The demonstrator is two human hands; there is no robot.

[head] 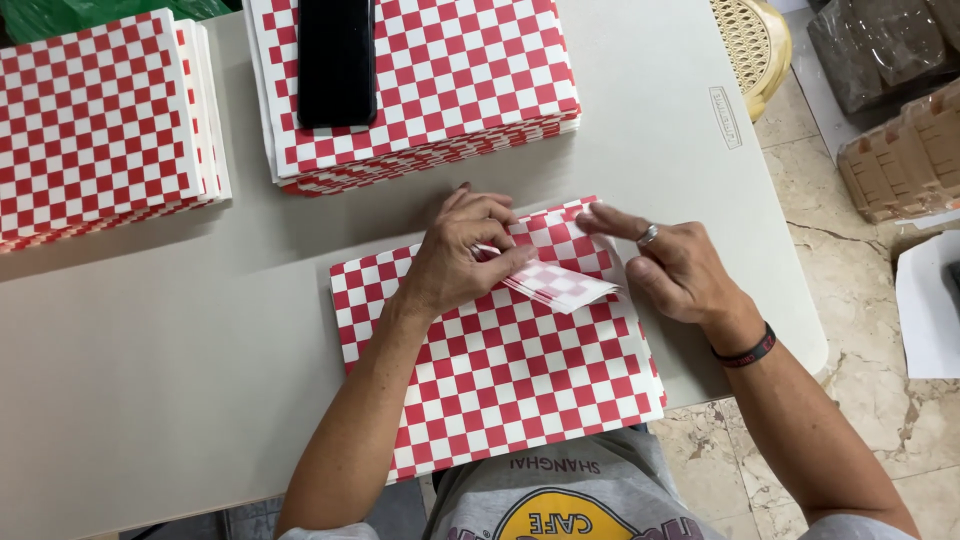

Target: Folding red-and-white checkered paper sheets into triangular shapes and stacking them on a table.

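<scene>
My left hand point(462, 255) pinches the folded-over corner of a red-and-white checkered paper sheet point(500, 370) lying on the grey table point(160, 350); my right hand point(672, 265) hovers flat, fingers spread. I judge the fold half-made: pressing the crease needs steady pressure.

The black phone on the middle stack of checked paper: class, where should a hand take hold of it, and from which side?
Grip the black phone by its two long edges, coming straight down from above. It lies flat on the middle stack of checked paper, its slim body running away from the person, so both long sides are free. Both hands are busy folding: left hand, right hand.
</scene>
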